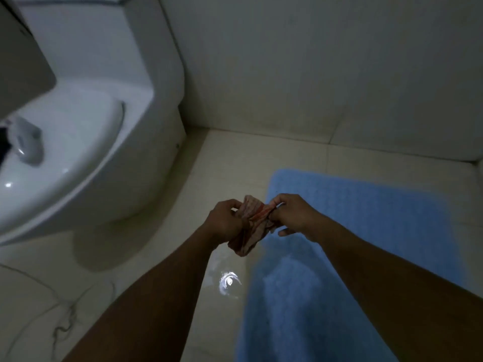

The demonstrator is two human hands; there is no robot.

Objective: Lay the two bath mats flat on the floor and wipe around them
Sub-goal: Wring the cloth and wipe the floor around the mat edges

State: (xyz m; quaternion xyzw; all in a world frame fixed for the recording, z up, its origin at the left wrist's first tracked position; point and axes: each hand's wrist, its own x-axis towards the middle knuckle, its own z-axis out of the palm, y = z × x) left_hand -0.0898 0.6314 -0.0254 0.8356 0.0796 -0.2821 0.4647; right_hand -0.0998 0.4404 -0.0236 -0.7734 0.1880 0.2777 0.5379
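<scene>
A blue bath mat (366, 231) lies flat on the pale tiled floor (230, 163), running from the far wall toward me on the right. Only this one mat is in view. Above its left edge I hold a crumpled pinkish striped cloth (252, 226) in both hands. My left hand (224, 220) grips the cloth's left side and my right hand (292, 214) pinches its upper right part. The cloth's lower end hangs loose above the floor.
A white toilet (86, 142) fills the left side, its base reaching to the floor beside the mat. A tiled wall (313, 74) closes the far side. A bright light reflection (228, 282) glints on the glossy floor between my arms.
</scene>
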